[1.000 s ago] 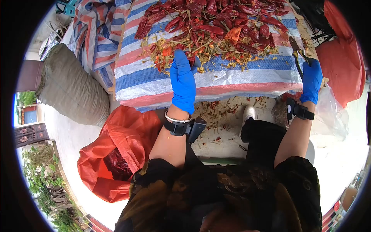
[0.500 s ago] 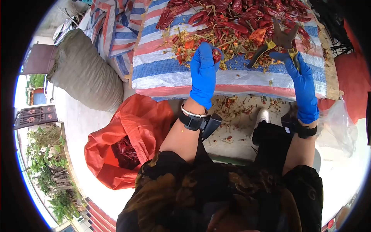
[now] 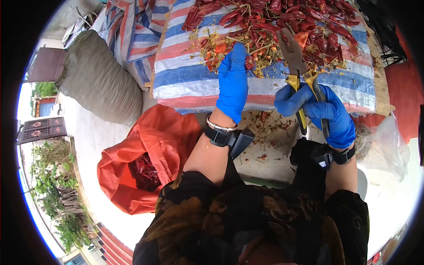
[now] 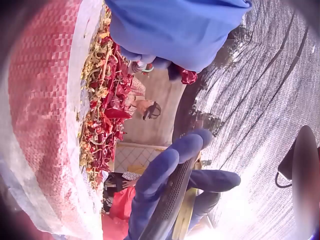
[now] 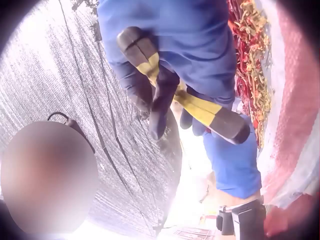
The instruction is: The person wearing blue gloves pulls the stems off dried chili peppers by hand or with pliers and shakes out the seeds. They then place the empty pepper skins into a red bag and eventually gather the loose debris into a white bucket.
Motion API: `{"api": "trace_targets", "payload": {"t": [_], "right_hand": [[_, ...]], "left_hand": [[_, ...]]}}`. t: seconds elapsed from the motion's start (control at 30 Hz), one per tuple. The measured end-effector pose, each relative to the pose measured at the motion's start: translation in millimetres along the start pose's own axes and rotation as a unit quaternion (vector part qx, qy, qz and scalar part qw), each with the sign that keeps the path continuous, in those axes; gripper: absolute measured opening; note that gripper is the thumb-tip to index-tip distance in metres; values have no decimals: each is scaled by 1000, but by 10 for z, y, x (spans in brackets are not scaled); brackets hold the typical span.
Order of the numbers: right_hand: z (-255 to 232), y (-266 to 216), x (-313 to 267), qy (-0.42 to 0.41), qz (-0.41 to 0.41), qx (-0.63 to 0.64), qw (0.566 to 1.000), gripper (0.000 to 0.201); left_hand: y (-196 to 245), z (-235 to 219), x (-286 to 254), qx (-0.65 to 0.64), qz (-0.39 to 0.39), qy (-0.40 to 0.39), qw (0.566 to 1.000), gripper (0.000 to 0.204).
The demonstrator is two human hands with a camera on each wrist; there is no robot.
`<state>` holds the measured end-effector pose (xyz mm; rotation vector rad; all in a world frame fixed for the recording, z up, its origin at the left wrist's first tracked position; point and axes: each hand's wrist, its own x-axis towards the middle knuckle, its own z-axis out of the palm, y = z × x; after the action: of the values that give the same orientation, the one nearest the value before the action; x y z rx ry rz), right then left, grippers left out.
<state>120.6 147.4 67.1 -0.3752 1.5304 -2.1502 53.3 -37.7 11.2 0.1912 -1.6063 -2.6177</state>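
Note:
My left hand [image 3: 233, 84], in a blue glove, pinches a dried red chili [image 3: 250, 63] over the near edge of the pile; the same chili [image 4: 188, 76] pokes out beneath the glove in the left wrist view. To its right, my gloved right hand [image 3: 324, 110] grips pliers [image 3: 292, 55] with yellow and black handles, the metal end pointing up over the pile. In the right wrist view the fingers wrap around the pliers' handles [image 5: 200, 109]. Red chilies [image 3: 269, 13] and cut stems [image 3: 265, 48] lie on the striped sheet [image 3: 185, 81].
An open red sack [image 3: 128, 176] with chilies inside stands at lower left, below a full grey-green sack [image 3: 99, 79]. A clear plastic bag [image 3: 386, 145] hangs at the right. Scraps litter the floor [image 3: 260, 163] below the table.
The right hand has come in from the far right toward the left hand, turning the pliers upright, and their handles are closer together. The left hand still holds a chili.

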Motion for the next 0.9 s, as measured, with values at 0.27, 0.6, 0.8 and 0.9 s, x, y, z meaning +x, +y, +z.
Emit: {"api": "trace_targets", "payload": {"t": [0.27, 0.6, 0.8, 0.9], "right_hand": [[92, 103, 37, -31, 48, -194, 979, 24], [52, 156, 26, -52, 49, -183, 981, 28], [59, 89, 16, -62, 108, -146, 981, 31], [70, 73, -8, -44, 148, -61, 986, 32]], "left_hand": [[-17, -133, 53, 64, 45, 9, 997, 32], [33, -154, 32, 112, 107, 6, 988, 34], [53, -229, 36, 175, 196, -47, 964, 22], [76, -284, 65, 213, 215, -93, 949, 20]]}}
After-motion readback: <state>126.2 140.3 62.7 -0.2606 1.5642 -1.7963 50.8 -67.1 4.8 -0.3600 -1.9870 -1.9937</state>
